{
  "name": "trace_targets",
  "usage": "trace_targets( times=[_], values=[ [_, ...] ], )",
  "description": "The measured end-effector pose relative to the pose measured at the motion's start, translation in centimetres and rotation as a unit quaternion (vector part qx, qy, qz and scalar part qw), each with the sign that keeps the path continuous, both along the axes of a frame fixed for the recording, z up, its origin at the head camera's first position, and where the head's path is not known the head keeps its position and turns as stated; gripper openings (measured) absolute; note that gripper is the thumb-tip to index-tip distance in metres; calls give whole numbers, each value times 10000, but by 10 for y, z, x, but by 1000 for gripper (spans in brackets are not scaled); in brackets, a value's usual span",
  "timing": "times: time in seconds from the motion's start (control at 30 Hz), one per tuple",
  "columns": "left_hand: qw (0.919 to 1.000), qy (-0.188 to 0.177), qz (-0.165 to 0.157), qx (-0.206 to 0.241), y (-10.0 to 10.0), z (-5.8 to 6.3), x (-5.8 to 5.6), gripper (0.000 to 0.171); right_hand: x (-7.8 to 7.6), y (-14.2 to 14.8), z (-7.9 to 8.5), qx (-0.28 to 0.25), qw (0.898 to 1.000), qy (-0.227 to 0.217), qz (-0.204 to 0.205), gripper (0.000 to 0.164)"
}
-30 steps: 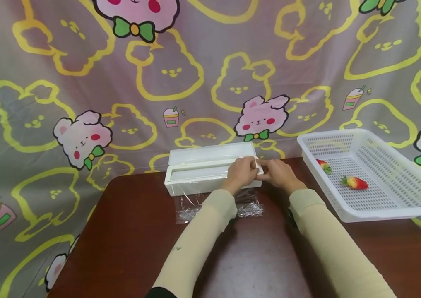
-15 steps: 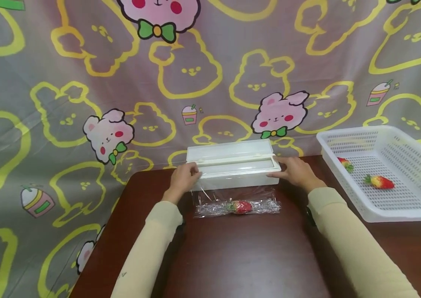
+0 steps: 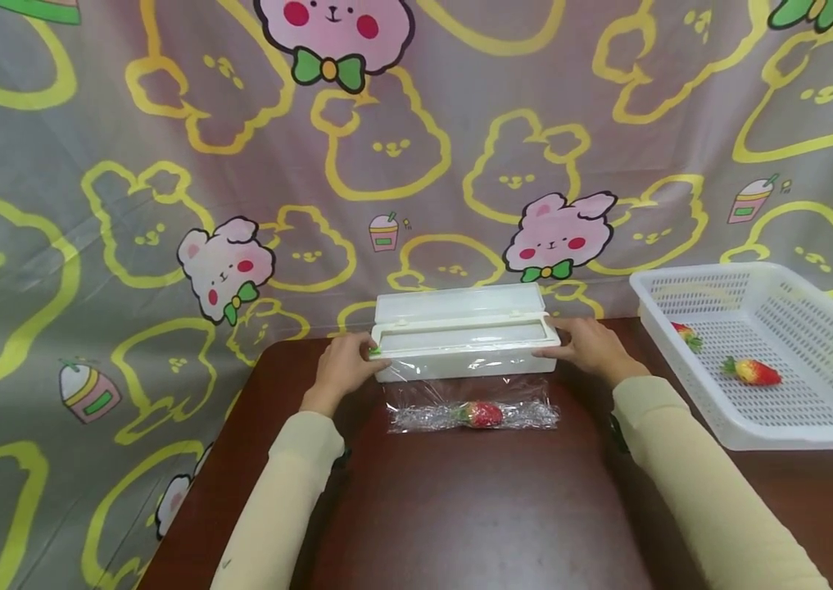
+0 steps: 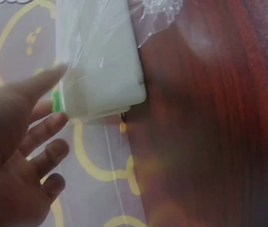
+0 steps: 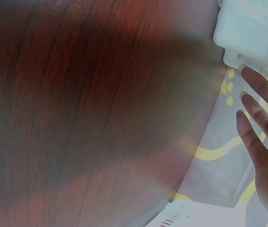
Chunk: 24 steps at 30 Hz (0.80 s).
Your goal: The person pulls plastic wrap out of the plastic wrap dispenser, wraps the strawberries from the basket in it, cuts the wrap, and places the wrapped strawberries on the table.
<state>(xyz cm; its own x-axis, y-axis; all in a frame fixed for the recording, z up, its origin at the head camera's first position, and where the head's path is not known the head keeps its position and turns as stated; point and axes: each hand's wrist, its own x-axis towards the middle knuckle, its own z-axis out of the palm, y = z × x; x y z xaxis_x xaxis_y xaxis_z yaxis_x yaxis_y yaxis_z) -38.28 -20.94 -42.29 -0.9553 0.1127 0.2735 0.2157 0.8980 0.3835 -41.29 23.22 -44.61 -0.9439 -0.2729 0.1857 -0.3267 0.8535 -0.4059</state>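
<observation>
A white cling film dispenser (image 3: 468,363) stands at the back of the table, its lid (image 3: 460,305) tipped up behind it. Clear film (image 3: 427,393) hangs from its front onto the table, bunched round a strawberry (image 3: 484,415). My left hand (image 3: 342,369) holds the dispenser's left end, thumb at the front edge. Beside that thumb shows a small green slider (image 4: 56,101), and the other fingers spread loosely. My right hand (image 3: 593,348) grips the right end, thumb in front. In the right wrist view several fingers (image 5: 254,111) extend past the dispenser's end.
A white perforated basket (image 3: 681,401) with two strawberries, one nearer the middle (image 3: 753,372) and one by the left wall (image 3: 687,337), stands to the right. A patterned cloth (image 3: 431,98) hangs right behind the brown table (image 3: 490,508).
My left hand has moved from the dispenser's right end to its left end, uncovering the film-wrapped strawberry. My right hand stays at the right end. The head view has swung slightly left.
</observation>
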Motion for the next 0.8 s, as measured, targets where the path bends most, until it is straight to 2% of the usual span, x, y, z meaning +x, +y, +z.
trace_targets(
  times=[0.13, 0.37, 0.6, 0.7, 0.8],
  values=[
    [9998, 75, 42, -154, 0, 1, 1, 37, 0, 1, -4, -74, 10000, 10, 30, 89],
    [9994, 90, 59, -339, 2, 3, -1, 36, 3, 9, -3, -386, 9988, -303, 75, 89],
    [9993, 72, -56, -374, 2, 8, -4, 37, -1, 20, 8, -562, 9955, -486, 584, 86],
    [9992, 232, -122, -287, -3, 12, 0, 50, 9, 19, 22, -308, 9951, -723, 595, 96],
    [9981, 481, -302, -238, -5, 18, 12, 63, 38, 15, 39, 540, 9953, -690, 422, 102]
  ],
)
